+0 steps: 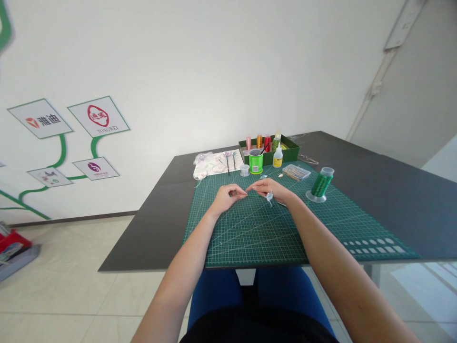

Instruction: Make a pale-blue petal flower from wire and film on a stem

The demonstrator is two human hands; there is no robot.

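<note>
My left hand (228, 197) is closed in a pinch over the green cutting mat (250, 238); whatever lies between its thumb and fingers is too small to make out. Close to those fingertips is my right hand (273, 189), palm down with its fingers bent together. A small pale blue-white piece with loose threads (269, 196) shows under the right hand's curled fingers and hangs over the mat. Part of a thin, light object (282, 204) lies on the mat beneath the right wrist. To the right stands a spool of green thread (321, 185).
Behind my hands stand a green can (255, 162), a glue bottle (277, 156), a small white spool (244, 170) and a clear flat case (296, 172). A green box (293, 153) holds several thread spools. White sheets (214, 164) with thin stems lie at the back left.
</note>
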